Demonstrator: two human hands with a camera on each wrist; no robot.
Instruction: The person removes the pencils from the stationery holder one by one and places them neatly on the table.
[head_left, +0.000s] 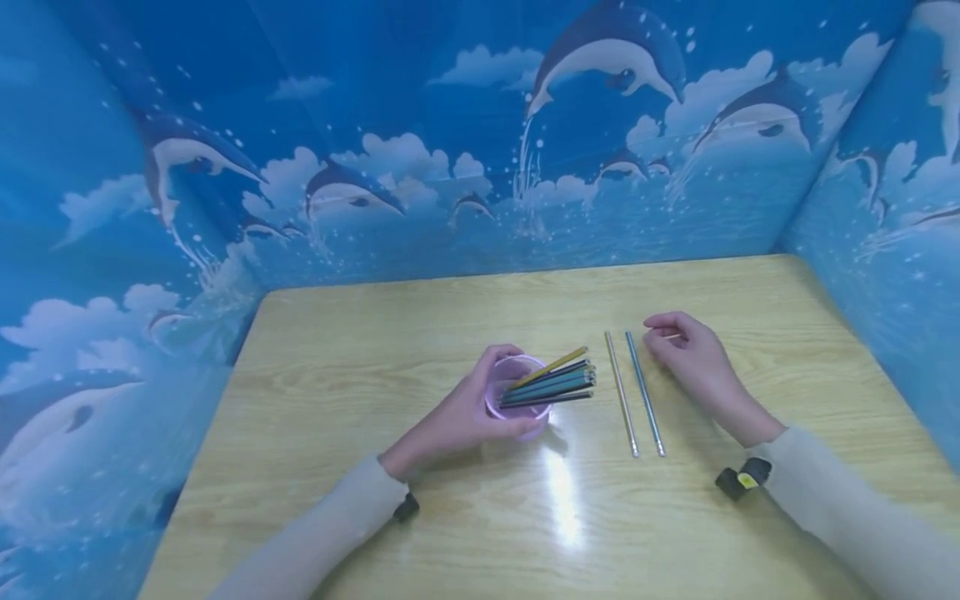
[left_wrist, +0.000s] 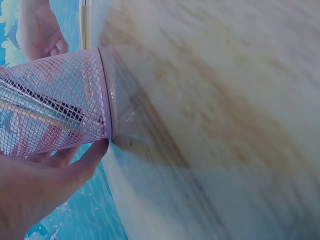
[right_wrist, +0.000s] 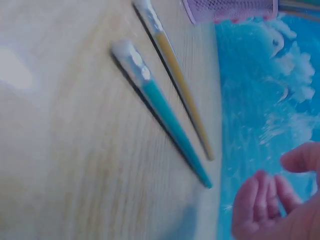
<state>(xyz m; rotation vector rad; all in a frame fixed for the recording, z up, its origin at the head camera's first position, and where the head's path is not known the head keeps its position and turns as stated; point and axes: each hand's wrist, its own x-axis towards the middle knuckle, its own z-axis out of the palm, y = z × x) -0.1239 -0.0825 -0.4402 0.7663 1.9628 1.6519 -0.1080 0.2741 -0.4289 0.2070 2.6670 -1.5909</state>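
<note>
My left hand point(head_left: 467, 410) grips a pink mesh pencil cup point(head_left: 536, 428) with the thumb and fingers around its wall. In the left wrist view the cup point(left_wrist: 97, 107) stands with its base at the tabletop. Several pencils point(head_left: 551, 386), teal, black and yellow, lean toward the right out of its mouth. Right of the cup lie a yellow pencil point(head_left: 622, 396) and a teal pencil point(head_left: 646, 396), side by side and apart, with white eraser ends toward the near edge. Just beyond the teal one hovers my right hand point(head_left: 696, 360), fingers loosely bent, holding nothing.
The wood-grain table point(head_left: 360, 333) has blue dolphin-print walls point(head_left: 420, 225) behind and at both sides. A dark wrist device point(head_left: 742, 479) sits at the right sleeve, another point(head_left: 407, 507) at the left. Light glares off the tabletop in front of the cup.
</note>
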